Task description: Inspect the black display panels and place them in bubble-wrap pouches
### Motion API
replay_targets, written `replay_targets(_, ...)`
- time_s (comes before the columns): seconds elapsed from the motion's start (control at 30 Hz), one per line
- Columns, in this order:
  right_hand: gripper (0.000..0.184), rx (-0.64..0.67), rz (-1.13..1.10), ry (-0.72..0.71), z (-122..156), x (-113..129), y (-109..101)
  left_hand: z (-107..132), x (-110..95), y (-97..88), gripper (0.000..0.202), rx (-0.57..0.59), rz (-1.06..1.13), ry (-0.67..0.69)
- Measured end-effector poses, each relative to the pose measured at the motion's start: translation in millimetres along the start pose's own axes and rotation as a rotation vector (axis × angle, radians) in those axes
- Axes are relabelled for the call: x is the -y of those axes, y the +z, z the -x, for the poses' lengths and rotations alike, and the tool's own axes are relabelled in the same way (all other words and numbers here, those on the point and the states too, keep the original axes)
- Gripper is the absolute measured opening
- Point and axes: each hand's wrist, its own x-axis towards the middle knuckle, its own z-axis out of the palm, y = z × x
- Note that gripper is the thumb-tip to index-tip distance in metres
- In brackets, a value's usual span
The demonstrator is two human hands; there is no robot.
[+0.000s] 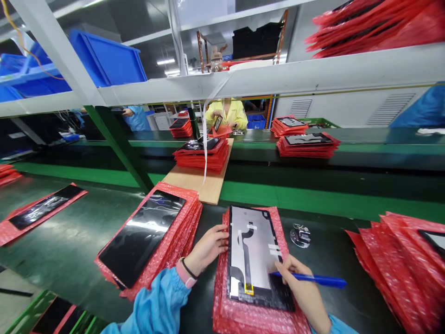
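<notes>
A display panel lies back side up, silver with a black flex strip, on a pile of red bubble bags in front of me. My left hand rests against the panel's left edge. My right hand holds a blue pen with its tip on the panel's lower right part.
A stack of red bags topped by a black screen lies to the left. More red bags are piled on the right. A small clear tape holder sits behind the panel. Another person in yellow works across the green conveyor.
</notes>
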Motion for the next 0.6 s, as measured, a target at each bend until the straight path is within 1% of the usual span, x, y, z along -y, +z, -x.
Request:
replay_targets(0.1, 0.045, 0.048, -0.076, 0.031, 0, 3, -3, -7, 0, 16.1, 0.034, 0.044, -0.039, 0.076)
replay_targets(0.17, 0.044, 0.07, -0.121, 0.048, 1, 5, -5, -12, 2, 22.7, 0.039, 0.026, -0.082, 0.148)
replay_targets(0.23, 0.043, 0.089, -0.162, 0.06, 2, 6, -6, -17, 6, 23.6, 0.044, -0.004, -0.129, 0.194)
replay_targets(0.33, 0.042, 0.107, -0.212, 0.069, 3, 7, -6, -22, 9, 17.9, 0.046, -0.004, -0.183, 0.185)
replay_targets(0.4, 0.042, 0.112, -0.241, 0.066, 3, 6, -6, -20, 8, 14.3, 0.043, 0.014, -0.203, 0.162)
replay_targets(0.5, 0.043, 0.103, -0.292, 0.047, 2, 3, -6, -9, 5, 13.9, 0.034, 0.071, -0.196, 0.133)
replay_targets(0.6, 0.043, 0.044, -0.349, 0.014, 0, -4, -6, 5, 4, 15.2, 0.032, 0.081, -0.128, 0.141)
